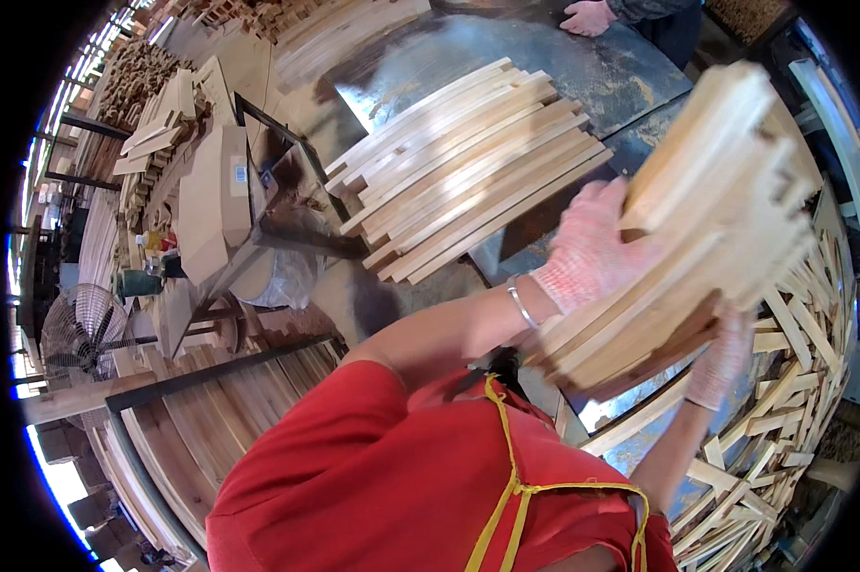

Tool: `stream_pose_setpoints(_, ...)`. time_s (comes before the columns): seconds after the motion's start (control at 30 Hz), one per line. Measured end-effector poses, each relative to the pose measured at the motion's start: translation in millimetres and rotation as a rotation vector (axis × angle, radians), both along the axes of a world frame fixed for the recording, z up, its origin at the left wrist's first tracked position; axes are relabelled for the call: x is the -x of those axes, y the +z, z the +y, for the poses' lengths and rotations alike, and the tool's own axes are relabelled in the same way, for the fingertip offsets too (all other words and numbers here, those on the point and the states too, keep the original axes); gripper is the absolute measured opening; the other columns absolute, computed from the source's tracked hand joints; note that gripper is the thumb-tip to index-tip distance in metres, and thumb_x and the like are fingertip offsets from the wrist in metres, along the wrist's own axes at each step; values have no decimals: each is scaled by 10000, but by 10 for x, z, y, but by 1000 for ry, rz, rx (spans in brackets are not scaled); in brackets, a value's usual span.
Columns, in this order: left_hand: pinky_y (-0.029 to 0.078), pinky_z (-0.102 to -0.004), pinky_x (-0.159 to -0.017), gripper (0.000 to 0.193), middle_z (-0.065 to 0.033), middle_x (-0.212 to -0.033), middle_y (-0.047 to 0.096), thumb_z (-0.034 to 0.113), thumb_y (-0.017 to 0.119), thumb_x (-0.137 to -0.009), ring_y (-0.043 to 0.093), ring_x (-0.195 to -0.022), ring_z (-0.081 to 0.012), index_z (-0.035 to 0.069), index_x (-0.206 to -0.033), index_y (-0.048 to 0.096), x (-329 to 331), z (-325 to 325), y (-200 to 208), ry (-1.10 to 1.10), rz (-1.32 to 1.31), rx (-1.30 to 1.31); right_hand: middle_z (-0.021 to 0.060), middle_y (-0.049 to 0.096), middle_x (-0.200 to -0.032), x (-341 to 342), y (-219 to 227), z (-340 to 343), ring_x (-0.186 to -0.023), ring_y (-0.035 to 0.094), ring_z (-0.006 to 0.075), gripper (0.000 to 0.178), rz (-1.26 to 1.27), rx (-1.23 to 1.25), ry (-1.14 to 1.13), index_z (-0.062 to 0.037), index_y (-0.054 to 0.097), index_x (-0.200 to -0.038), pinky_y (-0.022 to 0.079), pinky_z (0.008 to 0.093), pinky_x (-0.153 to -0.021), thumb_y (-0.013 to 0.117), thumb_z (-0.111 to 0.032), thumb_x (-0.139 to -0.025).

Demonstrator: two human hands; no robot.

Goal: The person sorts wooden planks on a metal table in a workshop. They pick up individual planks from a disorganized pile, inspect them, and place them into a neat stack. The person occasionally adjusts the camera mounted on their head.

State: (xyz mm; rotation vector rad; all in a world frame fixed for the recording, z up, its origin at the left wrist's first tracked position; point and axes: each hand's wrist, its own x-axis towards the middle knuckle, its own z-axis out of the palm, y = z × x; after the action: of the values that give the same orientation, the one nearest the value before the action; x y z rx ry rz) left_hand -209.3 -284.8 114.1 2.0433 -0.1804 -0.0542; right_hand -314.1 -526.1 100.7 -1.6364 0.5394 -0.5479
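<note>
A thick bundle of pale wooden strips (pixel 678 248) is held up at the right, slightly blurred by motion. My left hand (pixel 594 240), in a pinkish knitted glove, presses against its near left side with the fingers closed round it. Lower down, my right hand (pixel 721 355), also gloved, grips the bundle from the right and underneath; the bundle hides some of its fingers. To the left of the bundle, a row of similar wooden strips (pixel 473 167) lies side by side on the metal table (pixel 630 81), their ends uneven.
A gloved co-worker's hand (pixel 589 17) rests at the table's far edge. A heap of loose wooden strips (pixel 783 410) lies at the right. On the left stand a cardboard box (pixel 215 195), a fan (pixel 85 324) and a metal-framed stack of boards (pixel 220 410).
</note>
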Motion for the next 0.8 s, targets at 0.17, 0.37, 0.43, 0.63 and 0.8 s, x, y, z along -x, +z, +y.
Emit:
stream_pose_setpoints(0.17,499,-475,-1104,1004,-260,-1400,570,427,860,-762,593,-1278,-451,19,-1572,428,-169,251,452,-139,-416,233,150,617,-1395,180,558,-97,-1274,587,228,634,-376,37,-185,16,494,-1521,443,400,-1147,757,-222,-995)
stream_pose_setpoints(0.37,498,-502,-1115,570,-195,-1512,558,210,562,-1018,564,-1395,-386,111,-1561,419,-418,813,-1093,-378,-363,-360,150,534,-1559,922,-1051,133,-1434,492,307,604,77,547,152,-33,508,-1545,345,451,-1258,658,-324,-1037)
stream_pose_setpoints(0.43,509,-492,-1025,515,-135,-1423,601,229,570,-1002,597,-1305,-331,89,-1496,524,-503,1237,-1483,-591,-377,-722,155,538,-1564,900,-1414,511,-1487,455,326,652,170,-74,175,-62,478,-1577,294,456,-1309,630,-408,-1046)
stream_pose_setpoints(0.63,531,-465,-952,261,-135,-1181,667,158,635,-930,658,-1106,-327,71,-1155,732,-448,1660,-1612,-505,-389,-881,289,458,-1615,797,-1894,849,-1512,426,426,773,961,1020,592,-9,430,-1601,318,455,-1289,672,-217,-896)
stream_pose_setpoints(0.8,576,-471,-789,166,-150,-918,717,244,743,-874,700,-939,-354,80,-901,743,271,3066,-1660,122,-44,-428,176,598,-1519,1280,-1781,342,-1397,584,298,681,561,399,183,-30,467,-1589,454,361,-1174,681,-141,-953)
